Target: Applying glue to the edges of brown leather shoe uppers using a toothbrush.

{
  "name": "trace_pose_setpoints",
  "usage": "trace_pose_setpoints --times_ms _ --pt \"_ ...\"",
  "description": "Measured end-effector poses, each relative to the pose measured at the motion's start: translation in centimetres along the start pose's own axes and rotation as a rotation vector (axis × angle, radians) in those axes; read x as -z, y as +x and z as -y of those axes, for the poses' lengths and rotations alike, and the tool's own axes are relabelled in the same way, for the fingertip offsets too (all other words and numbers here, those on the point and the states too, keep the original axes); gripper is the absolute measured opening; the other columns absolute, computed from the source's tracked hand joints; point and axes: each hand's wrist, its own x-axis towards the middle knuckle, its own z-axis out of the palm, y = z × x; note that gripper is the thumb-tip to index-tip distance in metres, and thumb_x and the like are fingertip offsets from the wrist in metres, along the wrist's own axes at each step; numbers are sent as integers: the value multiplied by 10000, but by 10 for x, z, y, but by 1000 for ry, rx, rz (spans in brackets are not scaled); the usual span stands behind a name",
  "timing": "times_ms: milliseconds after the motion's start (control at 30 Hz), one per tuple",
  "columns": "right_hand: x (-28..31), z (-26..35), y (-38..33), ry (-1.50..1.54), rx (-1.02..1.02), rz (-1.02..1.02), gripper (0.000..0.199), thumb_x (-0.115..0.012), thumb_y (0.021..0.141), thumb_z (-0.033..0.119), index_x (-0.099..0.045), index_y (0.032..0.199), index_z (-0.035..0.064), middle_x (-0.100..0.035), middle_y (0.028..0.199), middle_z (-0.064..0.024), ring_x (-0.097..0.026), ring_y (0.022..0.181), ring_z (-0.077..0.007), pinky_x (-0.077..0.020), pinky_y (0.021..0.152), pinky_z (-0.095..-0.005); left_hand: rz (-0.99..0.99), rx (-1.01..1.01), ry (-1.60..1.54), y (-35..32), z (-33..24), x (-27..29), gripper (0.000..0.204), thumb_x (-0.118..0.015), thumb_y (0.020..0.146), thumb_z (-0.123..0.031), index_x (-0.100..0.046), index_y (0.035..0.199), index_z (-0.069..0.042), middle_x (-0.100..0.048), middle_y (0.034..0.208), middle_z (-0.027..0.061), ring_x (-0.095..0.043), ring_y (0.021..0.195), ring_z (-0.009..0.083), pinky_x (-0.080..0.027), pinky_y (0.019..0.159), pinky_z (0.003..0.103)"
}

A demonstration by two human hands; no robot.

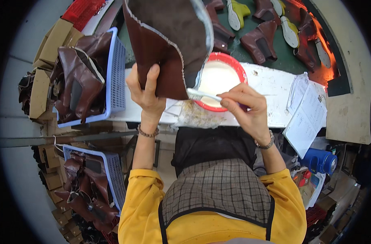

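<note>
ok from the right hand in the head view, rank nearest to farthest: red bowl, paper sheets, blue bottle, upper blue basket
1. red bowl, just above the right hand
2. paper sheets, to its right
3. blue bottle, lower right
4. upper blue basket, far left

Flattened brown cardboard boxes (51,44) are stacking at the upper left, beside the upper blue basket (117,73). More small brown cartons (51,171) are lying lower left by the second basket. White paper sheets (307,114), handwritten, are hanging over the table's (271,81) right end.
</note>
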Motion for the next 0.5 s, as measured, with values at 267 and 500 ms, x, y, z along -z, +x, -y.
trace_pose_setpoints --times_ms 267,500 --pt "58 -119 5 155 -448 -345 238 -594 1046 167 -669 1177 -18 -637 853 -25 -525 620 -35 -401 524 -216 257 1225 -1031 -16 45 20 579 -597 809 88 -506 1381 73 -621 1314 235 -656 1185 303 -582 927 340" --pt "45 -193 -11 106 -438 -545 202 -504 1089 201 -603 1100 26 -525 715 27 -408 499 -22 -314 425 -199 -127 1725 -1627 -27 108 -23 536 -519 844 25 -455 1369 110 -605 1323 278 -656 1173 363 -643 759 379"
